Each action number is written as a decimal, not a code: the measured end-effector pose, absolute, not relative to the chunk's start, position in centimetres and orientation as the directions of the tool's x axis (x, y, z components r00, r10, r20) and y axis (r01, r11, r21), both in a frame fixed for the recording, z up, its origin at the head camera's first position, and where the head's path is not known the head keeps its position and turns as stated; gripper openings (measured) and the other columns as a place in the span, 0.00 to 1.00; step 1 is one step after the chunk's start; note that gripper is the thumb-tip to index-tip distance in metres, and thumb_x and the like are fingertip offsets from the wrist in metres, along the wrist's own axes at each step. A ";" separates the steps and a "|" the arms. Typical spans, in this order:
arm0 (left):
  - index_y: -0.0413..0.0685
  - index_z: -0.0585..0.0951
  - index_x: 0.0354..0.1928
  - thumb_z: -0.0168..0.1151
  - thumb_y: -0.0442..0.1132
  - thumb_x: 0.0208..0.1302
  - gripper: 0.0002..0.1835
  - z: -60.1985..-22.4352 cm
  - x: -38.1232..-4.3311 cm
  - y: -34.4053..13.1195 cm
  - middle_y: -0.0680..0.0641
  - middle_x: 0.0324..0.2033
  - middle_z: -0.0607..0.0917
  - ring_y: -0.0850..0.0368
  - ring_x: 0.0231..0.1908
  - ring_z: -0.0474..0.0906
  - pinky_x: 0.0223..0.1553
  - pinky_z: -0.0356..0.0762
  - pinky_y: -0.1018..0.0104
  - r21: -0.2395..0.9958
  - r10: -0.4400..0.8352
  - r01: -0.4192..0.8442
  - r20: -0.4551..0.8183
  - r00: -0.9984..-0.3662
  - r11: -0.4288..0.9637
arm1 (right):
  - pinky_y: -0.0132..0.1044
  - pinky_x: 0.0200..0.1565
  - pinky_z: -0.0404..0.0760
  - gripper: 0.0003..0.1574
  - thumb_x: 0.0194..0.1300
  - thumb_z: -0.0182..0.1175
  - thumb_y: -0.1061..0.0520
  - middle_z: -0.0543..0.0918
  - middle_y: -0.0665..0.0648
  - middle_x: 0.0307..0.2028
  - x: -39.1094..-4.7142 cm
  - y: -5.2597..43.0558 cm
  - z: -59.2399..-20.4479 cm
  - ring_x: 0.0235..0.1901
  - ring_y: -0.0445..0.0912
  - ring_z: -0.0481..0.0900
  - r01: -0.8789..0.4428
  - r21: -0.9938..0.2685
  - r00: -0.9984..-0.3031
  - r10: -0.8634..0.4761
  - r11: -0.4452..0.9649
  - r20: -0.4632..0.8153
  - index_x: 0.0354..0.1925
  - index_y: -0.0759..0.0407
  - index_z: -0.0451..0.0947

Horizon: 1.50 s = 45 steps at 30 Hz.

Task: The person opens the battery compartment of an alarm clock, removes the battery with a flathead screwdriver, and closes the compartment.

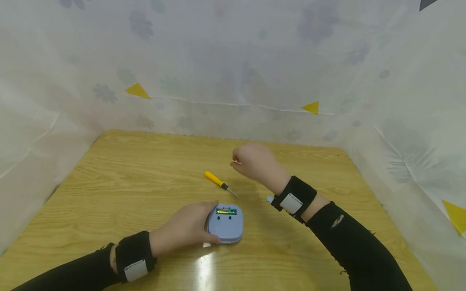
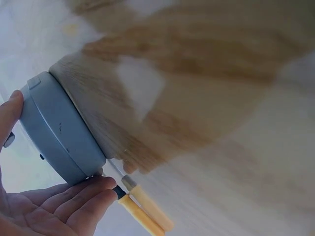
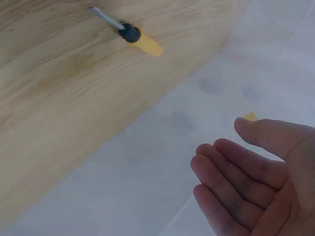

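A pale blue rounded-square device (image 1: 225,228) lies on the wooden table, its uncovered battery slot facing up with a green and gold battery (image 1: 226,211) inside. My left hand (image 1: 185,224) grips it from the left, thumb on the near side and fingers around the far side. In the left wrist view the device (image 2: 61,128) appears edge-on between thumb and fingers. Just beyond it rests a screwdriver (image 1: 220,184) with a yellow handle and black collar, touched by neither hand. My right hand (image 1: 256,163) hovers right of the screwdriver, fingers loosely bent, holding nothing in the right wrist view.
The wooden table (image 1: 120,178) is bordered at the back and sides by pale floral sheeting (image 1: 218,60). Yellow triangles (image 1: 138,90) mark the sheeting. Both wrists wear black bands (image 1: 134,256) with white patches.
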<state>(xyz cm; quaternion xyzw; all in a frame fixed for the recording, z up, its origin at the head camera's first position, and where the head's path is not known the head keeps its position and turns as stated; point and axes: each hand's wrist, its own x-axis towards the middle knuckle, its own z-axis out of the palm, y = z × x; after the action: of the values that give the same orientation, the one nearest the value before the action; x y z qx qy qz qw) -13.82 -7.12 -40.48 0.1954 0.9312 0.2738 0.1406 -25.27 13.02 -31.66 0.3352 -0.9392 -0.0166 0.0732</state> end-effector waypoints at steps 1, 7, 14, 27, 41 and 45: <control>0.36 0.71 0.75 0.86 0.59 0.47 0.58 -40.5 -13.8 -7.2 0.36 0.69 0.81 0.40 0.69 0.79 0.71 0.79 0.44 0.564 0.442 0.290 -0.152 -0.884 0.773 | 0.38 0.36 0.90 0.12 0.72 0.71 0.48 0.93 0.54 0.37 -25.3 12.7 -31.8 0.33 0.46 0.89 -0.634 0.081 -0.758 -0.638 0.769 0.132 0.42 0.56 0.89; 0.36 0.71 0.75 0.86 0.59 0.47 0.58 -40.5 -13.7 -7.3 0.36 0.70 0.80 0.40 0.69 0.79 0.71 0.79 0.44 0.567 0.440 0.285 -0.156 -0.884 0.773 | 0.37 0.38 0.90 0.15 0.72 0.71 0.47 0.93 0.54 0.40 -25.5 10.9 -32.6 0.36 0.46 0.90 -0.652 0.054 -0.746 -0.653 0.756 0.129 0.45 0.57 0.90; 0.36 0.72 0.74 0.87 0.57 0.48 0.56 -40.6 -13.7 -7.3 0.36 0.69 0.81 0.41 0.67 0.80 0.70 0.80 0.43 0.578 0.441 0.283 -0.151 -0.885 0.765 | 0.41 0.48 0.91 0.21 0.72 0.71 0.44 0.92 0.56 0.47 -26.0 9.4 -34.0 0.44 0.49 0.90 -0.635 -0.058 -0.772 -0.632 0.770 0.066 0.53 0.59 0.88; 0.33 0.72 0.73 0.87 0.56 0.47 0.56 -40.9 -13.6 -7.3 0.35 0.66 0.83 0.41 0.65 0.82 0.68 0.82 0.44 0.587 0.466 0.323 -0.105 -0.879 0.743 | 0.42 0.50 0.91 0.23 0.71 0.71 0.45 0.92 0.58 0.49 -26.3 8.1 -38.1 0.45 0.48 0.89 -0.579 -0.160 -0.810 -0.587 0.800 -0.002 0.53 0.61 0.88; 0.34 0.72 0.74 0.86 0.56 0.49 0.56 -40.4 -13.3 -7.1 0.35 0.68 0.81 0.40 0.68 0.80 0.69 0.81 0.44 0.592 0.471 0.314 -0.127 -0.873 0.742 | 0.29 0.25 0.69 0.15 0.69 0.72 0.47 0.79 0.49 0.25 -27.2 8.2 -40.5 0.23 0.41 0.70 -0.561 -0.159 -0.821 -0.571 0.812 -0.021 0.34 0.57 0.84; 0.34 0.71 0.75 0.86 0.57 0.49 0.56 -40.5 -13.2 -7.0 0.35 0.69 0.80 0.40 0.69 0.79 0.70 0.80 0.44 0.593 0.478 0.311 -0.143 -0.867 0.743 | 0.29 0.26 0.68 0.15 0.69 0.73 0.47 0.77 0.48 0.23 -27.3 8.3 -41.2 0.23 0.41 0.70 -0.556 -0.141 -0.824 -0.565 0.819 -0.030 0.32 0.56 0.83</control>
<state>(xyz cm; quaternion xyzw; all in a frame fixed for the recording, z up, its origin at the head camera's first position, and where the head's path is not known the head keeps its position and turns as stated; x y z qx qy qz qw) -13.23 -6.96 -40.45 0.2139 0.9222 0.2880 0.1444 -27.28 8.31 -41.15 0.2942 -0.9530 0.0633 -0.0353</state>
